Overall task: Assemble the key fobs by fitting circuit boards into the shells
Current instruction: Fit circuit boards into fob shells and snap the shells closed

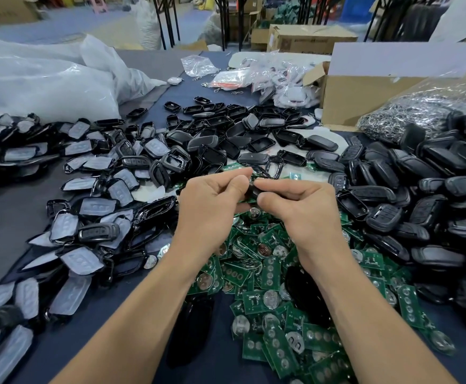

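Observation:
My left hand (212, 202) and my right hand (298, 203) meet above the middle of the table, both pinching one small black key fob shell (252, 191); a sliver of green board shows at its lower edge. My fingers hide most of it. Below my hands lies a heap of green circuit boards (270, 273) with round coin cells. Open black shells (212, 126) are scattered beyond my hands. Closed black fobs (425, 189) are piled at the right. Shell halves with grey rubber button pads (93, 206) cover the left side.
The table has a dark blue cloth (13, 217). Big white plastic bags (46, 79) sit at the back left, an open cardboard box (364, 95) at the back right. A bag of metal key rings (414, 115) lies beside it. Small packets (232, 79) lie at the back.

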`<state>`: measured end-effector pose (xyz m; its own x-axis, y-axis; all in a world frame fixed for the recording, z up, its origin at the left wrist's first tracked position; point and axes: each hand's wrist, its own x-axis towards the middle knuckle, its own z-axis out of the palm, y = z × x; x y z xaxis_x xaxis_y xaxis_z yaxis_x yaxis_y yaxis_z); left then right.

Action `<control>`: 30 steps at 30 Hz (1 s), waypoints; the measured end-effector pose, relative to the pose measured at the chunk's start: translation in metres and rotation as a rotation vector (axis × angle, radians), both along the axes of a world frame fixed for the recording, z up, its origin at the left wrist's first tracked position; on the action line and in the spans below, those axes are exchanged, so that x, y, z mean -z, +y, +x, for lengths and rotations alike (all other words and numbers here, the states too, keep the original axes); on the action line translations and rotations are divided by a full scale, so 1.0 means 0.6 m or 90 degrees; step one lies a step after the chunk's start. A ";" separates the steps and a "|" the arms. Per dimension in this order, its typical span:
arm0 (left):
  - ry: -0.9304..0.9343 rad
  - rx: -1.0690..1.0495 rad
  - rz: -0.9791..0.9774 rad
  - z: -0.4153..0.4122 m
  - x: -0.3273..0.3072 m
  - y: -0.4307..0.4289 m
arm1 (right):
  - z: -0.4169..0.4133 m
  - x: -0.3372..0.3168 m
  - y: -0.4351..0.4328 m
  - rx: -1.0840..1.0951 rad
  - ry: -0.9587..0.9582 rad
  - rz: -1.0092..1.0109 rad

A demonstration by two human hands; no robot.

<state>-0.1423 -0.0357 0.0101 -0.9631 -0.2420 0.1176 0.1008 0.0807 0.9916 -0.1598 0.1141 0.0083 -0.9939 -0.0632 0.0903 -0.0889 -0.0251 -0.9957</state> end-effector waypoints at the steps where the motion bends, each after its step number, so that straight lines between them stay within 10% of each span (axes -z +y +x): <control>1: 0.003 0.015 0.006 0.001 -0.003 -0.002 | -0.001 -0.002 0.002 -0.011 -0.027 -0.046; 7: -0.011 0.131 0.068 0.001 -0.023 -0.029 | -0.007 -0.016 0.017 -0.140 -0.206 -0.275; 30: 0.073 0.004 0.015 -0.001 -0.013 -0.012 | 0.005 -0.001 -0.012 0.002 0.018 -0.070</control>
<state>-0.1432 -0.0427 0.0178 -0.9450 -0.2399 0.2223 0.2148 0.0572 0.9750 -0.1570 0.1070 0.0089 -0.9911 -0.0489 0.1238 -0.1163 -0.1336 -0.9842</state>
